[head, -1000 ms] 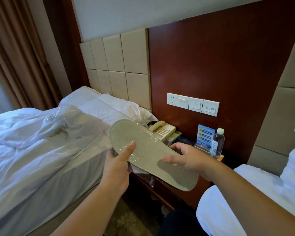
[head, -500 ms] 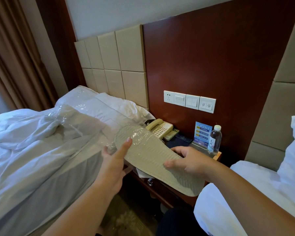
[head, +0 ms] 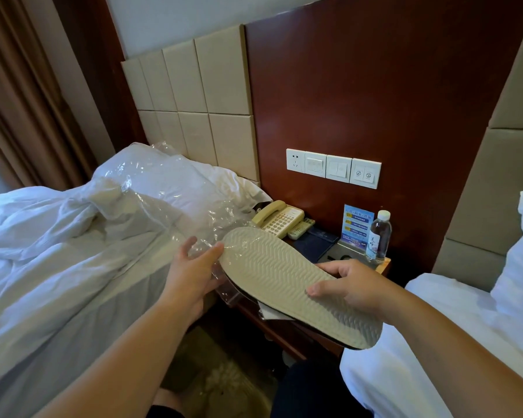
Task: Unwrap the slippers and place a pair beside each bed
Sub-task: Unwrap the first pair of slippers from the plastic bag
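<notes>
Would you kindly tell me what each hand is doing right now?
Left hand: pinching the plastic wrap at the toe.
Right hand: gripping the slippers.

Bare forearms point(head: 127, 342), dk trousers point(head: 308, 390)

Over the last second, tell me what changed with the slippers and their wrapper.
The left hand slid from the sole's side to the toe tip of the slippers, drawing the plastic wrapper off toward the left bed. Film now seems to cover only the toe end. The right hand keeps its grip near the heel. The telephone and water bottle stayed put.
</notes>
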Demonstrator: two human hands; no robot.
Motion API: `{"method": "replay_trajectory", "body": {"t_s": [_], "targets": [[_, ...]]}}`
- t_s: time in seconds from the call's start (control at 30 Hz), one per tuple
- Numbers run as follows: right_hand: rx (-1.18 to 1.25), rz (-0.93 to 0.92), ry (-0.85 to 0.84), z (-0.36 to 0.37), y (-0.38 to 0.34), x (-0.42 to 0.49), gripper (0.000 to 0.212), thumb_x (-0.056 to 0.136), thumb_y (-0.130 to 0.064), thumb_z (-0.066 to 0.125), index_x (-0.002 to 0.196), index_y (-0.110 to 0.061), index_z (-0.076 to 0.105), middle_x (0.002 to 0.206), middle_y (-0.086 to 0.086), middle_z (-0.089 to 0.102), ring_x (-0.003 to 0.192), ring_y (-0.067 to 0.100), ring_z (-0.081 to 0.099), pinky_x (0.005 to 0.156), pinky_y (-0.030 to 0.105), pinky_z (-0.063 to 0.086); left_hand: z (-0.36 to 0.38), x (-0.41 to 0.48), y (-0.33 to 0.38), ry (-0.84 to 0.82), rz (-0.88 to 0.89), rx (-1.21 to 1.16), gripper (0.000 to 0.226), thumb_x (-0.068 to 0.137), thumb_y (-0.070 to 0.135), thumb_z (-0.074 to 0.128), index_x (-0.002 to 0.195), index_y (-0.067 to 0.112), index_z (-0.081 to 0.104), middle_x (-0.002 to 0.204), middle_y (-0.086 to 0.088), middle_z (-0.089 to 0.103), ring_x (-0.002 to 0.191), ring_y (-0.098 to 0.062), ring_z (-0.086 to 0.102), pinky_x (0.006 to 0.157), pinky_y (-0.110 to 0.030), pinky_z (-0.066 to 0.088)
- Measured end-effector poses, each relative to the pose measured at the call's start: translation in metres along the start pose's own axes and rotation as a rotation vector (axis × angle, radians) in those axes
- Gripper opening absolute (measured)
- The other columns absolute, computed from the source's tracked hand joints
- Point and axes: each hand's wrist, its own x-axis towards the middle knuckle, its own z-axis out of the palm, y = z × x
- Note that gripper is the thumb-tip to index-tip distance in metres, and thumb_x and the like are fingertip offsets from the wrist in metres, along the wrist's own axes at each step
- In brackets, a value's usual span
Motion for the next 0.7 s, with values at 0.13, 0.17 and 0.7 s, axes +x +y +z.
{"method": "replay_trajectory", "body": {"t_s": [0.13, 0.17, 0.7], "targets": [[0.010, 0.018, -0.001, -0.012, 0.013, -0.002, 0.046, 0.062, -0.049, 0.082, 0.106, -0.046, 0.071, 0.099, -0.005, 0.076, 0.089, 0.020, 0.073, 0.085, 0.042, 0.058, 0.002, 0.016, 0.001, -0.003, 0.144, 0.187, 0.070, 0.086, 0.012, 0.077, 0.144, 0.031, 0.043, 0.108, -0.007, 0.073, 0.084, -0.022, 0.077, 0.064, -0.037, 0.060], [0.010, 0.025, 0.005, -0.014, 0.017, -0.003, 0.045, 0.061, -0.049, 0.082, 0.105, -0.045, 0.072, 0.098, -0.004, 0.076, 0.088, 0.020, 0.074, 0.083, 0.041, 0.058, 0.002, 0.020, 0.002, 0.007, 0.164, 0.210, 0.070, 0.086, 0.011, 0.077, 0.144, 0.029, 0.043, 0.107, -0.006, 0.074, 0.084, -0.022, 0.077, 0.064, -0.039, 0.061], [0.402, 0.115, 0.239, -0.044, 0.046, 0.017, 0.053, 0.072, -0.051, 0.077, 0.111, -0.016, 0.068, 0.104, 0.015, 0.074, 0.094, 0.036, 0.070, 0.090, 0.051, 0.052, 0.050, 0.044, -0.054, -0.107, 0.024, 0.434, 0.066, 0.082, 0.000, 0.078, 0.135, 0.021, 0.046, 0.101, -0.010, 0.076, 0.078, -0.023, 0.077, 0.057, -0.027, 0.060]]}}
